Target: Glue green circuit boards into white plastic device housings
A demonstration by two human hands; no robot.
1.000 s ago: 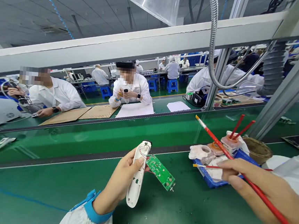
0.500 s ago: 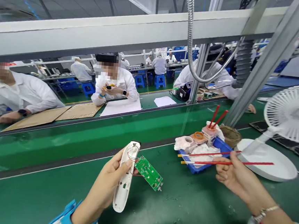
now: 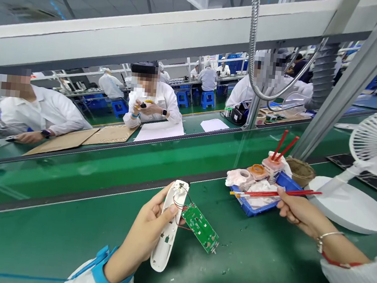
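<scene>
My left hand (image 3: 150, 226) is closed on a long white plastic shell (image 3: 162, 253), held upright and slightly tilted. Thin red and black wires join the shell to a green circuit board (image 3: 201, 226), which hangs out to its right above the bench. In my right hand (image 3: 296, 210) are two thin red paintbrushes (image 3: 263, 193), pinched close together, their tips pointing left. The brushes pass over a blue tray (image 3: 251, 209) that holds white cloth (image 3: 259, 196), rolls of tape (image 3: 257, 170) and a small pinkish container (image 3: 272, 164). Two more red sticks (image 3: 283, 145) stand in that container.
A white fan (image 3: 351, 200) stands on the right, beside a brown pot (image 3: 300, 171). A clear partition (image 3: 108, 156) runs along the back of the green bench (image 3: 50, 244), with a metal post (image 3: 341, 93) at the right. Co-workers in white sit beyond it.
The two brushes, spread apart before, now lie nearly together in my right hand. My left hand with the shell and board appears farther right, as the whole view has shifted.
</scene>
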